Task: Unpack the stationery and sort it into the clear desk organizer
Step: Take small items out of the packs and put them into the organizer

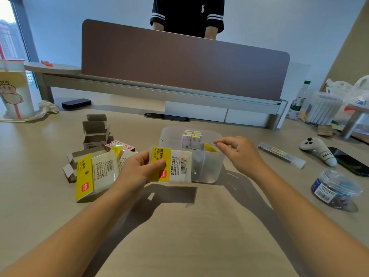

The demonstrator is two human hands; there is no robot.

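Note:
My left hand (137, 166) grips a yellow-and-white index tab package (175, 164) by its left edge, just in front of the clear desk organizer (213, 166). Pastel sticky tabs (192, 135) stand in the organizer's back compartment. Over its right rim hovers my right hand (237, 150), fingers pinched at a small yellow piece (210, 147) inside the organizer. To the left lie a sticky note pack (95, 172) and several opened small cardboard boxes (94, 132).
A clear tub of clips (335, 188), a slim lead tube (281, 154), a white controller (317, 148) and a dark phone (349, 162) lie at right. A cup (14, 90) stands far left. A brown divider (179, 62) crosses the back, a person behind it.

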